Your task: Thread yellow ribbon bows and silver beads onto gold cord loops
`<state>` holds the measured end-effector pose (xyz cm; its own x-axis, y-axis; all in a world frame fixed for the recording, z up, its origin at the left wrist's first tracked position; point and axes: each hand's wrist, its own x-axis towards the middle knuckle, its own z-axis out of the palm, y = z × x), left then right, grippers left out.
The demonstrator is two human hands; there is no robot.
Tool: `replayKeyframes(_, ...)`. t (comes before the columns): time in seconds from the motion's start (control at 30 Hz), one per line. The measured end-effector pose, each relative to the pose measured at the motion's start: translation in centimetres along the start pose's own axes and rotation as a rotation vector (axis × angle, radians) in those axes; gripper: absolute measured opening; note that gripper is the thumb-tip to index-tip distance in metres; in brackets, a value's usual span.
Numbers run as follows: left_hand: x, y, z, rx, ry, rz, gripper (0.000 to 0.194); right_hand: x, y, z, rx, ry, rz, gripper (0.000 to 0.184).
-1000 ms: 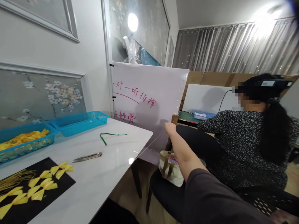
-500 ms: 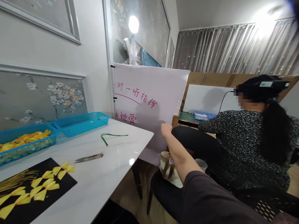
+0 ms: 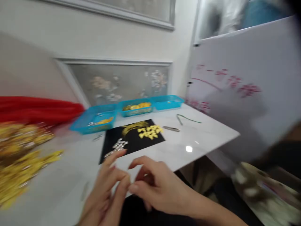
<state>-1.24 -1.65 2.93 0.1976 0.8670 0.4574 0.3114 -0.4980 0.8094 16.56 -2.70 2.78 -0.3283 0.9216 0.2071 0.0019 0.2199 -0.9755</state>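
Note:
My left hand (image 3: 108, 188) is over the front edge of the white table, with one finger raised. Its thumb and another finger meet at the tips; whatever may be between them is too blurred to make out. Close against these fingertips is my right hand (image 3: 155, 182), its fingers curved and its thumb apart from the forefinger, with nothing visible in it. Beyond the hands lies a black mat (image 3: 138, 147) bearing yellow ribbon bows (image 3: 150, 131), thin gold strands (image 3: 133, 127) and small silvery pieces (image 3: 119, 144). Thread snips (image 3: 171, 128) rest right of the mat.
Blue baskets (image 3: 94, 114) line the wall, some holding yellow pieces. A yellow heap (image 3: 21, 157) and red cloth (image 3: 39, 108) are at left. A green strip (image 3: 190, 118) lies near the table's right side. A white board (image 3: 235, 62) with red writing stands at right.
My view has swung left from the co-worker to the table. My right arm, stretched out toward the board before, is back at the table edge, and my left hand has come into view.

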Motion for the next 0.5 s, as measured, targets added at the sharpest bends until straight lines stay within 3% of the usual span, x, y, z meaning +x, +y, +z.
replayKeyframes(0.17, -1.8, 0.4, -0.2, -0.040, -0.074, -0.275, 0.032, -0.4, 2.1, 1.9, -0.288, 0.028, -0.194, 0.011)
replayKeyframes(0.3, -2.7, -0.4, 0.3, -0.086, -0.067, -0.340, 0.033, -1.1, 2.8, 2.5, -0.390, 0.030, -0.305, 0.019)
replayKeyframes(0.5, -3.2, -0.8, 0.5, -0.100, -0.102, -0.373, 0.034, -1.2, 3.6, 2.4, -0.458, -0.071, -0.243, 0.022)
